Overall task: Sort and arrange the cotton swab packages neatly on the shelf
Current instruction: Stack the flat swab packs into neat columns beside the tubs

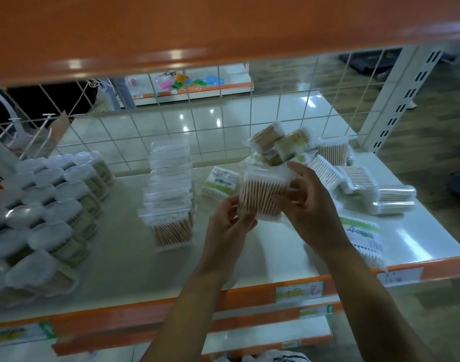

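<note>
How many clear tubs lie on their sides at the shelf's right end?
2: the rear tub and the front tub, side by side. Others may be hidden behind the pile.

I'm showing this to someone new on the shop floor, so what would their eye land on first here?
First, the centre: the left hand and right hand hold a clear pack of wooden swabs over the shelf. Then the jumbled heap of packs at back right, against the tidy row of bags mid-shelf and the lidded tubs ranked on the left.
</note>
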`<act>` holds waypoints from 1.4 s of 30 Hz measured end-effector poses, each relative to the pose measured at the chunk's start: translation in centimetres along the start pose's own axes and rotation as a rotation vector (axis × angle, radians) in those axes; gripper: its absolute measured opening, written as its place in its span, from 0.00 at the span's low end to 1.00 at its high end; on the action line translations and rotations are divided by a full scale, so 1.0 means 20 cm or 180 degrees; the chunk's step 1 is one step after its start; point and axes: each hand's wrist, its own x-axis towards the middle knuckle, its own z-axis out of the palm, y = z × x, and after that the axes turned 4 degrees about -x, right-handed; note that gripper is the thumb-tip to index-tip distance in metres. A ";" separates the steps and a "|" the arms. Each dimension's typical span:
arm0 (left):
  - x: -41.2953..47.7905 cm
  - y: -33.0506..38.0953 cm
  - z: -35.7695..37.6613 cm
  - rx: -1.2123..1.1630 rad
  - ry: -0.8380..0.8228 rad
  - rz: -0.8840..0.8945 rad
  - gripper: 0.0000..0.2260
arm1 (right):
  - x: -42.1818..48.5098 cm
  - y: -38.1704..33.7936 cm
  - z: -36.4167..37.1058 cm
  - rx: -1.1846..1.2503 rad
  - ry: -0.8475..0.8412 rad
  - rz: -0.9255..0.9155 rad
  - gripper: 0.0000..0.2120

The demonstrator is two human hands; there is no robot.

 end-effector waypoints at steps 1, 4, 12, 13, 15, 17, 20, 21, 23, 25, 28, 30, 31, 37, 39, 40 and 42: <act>0.01 0.01 0.00 0.0195 0.0065 0.0101 0.17 | 0.02 -0.02 0.00 -0.0055 0.0000 -0.0080 0.29; 0.04 0.05 0.00 0.0684 0.0248 0.0354 0.18 | 0.09 -0.09 -0.02 -0.0615 -0.0117 -0.0507 0.29; 0.20 0.08 0.05 0.1448 0.1051 0.0845 0.09 | 0.43 -0.29 0.03 -0.2354 -0.0497 -0.1133 0.19; 0.23 0.06 0.05 0.1655 0.1115 0.0791 0.12 | 0.47 -0.32 0.04 -0.2383 -0.0445 -0.1179 0.17; 0.29 0.01 0.05 0.2466 0.1095 0.0653 0.23 | 0.54 -0.34 0.09 -0.2384 -0.0339 -0.1257 0.16; 0.33 -0.03 0.05 0.3265 0.0787 0.0500 0.29 | 0.61 -0.35 0.17 -0.2400 -0.0316 -0.1335 0.17; 0.40 -0.08 0.03 0.4051 0.0511 0.0478 0.31 | 0.68 -0.33 0.32 -0.2458 -0.0388 -0.1408 0.18; 0.41 -0.09 0.02 0.4286 0.0456 0.0445 0.32 | 0.70 -0.31 0.37 -0.2480 -0.0415 -0.1390 0.18; 0.43 -0.11 0.01 0.4669 0.0351 0.0353 0.33 | 0.74 -0.27 0.44 -0.2547 -0.0479 -0.1315 0.17; 0.42 -0.14 0.00 0.4797 0.0328 0.0376 0.33 | 0.77 -0.22 0.49 -0.2620 -0.0511 -0.1217 0.17; 0.41 -0.16 -0.03 0.4760 0.0382 0.0594 0.32 | 0.78 -0.17 0.54 -0.2592 -0.0412 -0.1142 0.16; 0.41 -0.16 -0.04 0.4728 0.0356 0.0675 0.32 | 0.78 -0.16 0.57 -0.2590 -0.0371 -0.1194 0.16; 0.41 -0.16 -0.05 0.4697 0.0343 0.0705 0.31 | 0.78 -0.15 0.58 -0.2623 -0.0389 -0.1236 0.15; 0.39 -0.18 -0.09 0.4564 0.0315 0.0959 0.30 | 0.78 -0.10 0.62 -0.2759 -0.0430 -0.1268 0.14; 0.38 -0.19 -0.09 0.4572 0.0423 0.1153 0.28 | 0.78 -0.09 0.62 -0.2747 -0.0420 -0.1260 0.13; 0.37 -0.20 -0.10 0.4549 0.0479 0.1250 0.27 | 0.78 -0.08 0.62 -0.2765 -0.0428 -0.1260 0.12; 0.37 -0.21 -0.10 0.4488 0.0538 0.1320 0.27 | 0.78 -0.06 0.62 -0.2840 -0.0465 -0.1292 0.10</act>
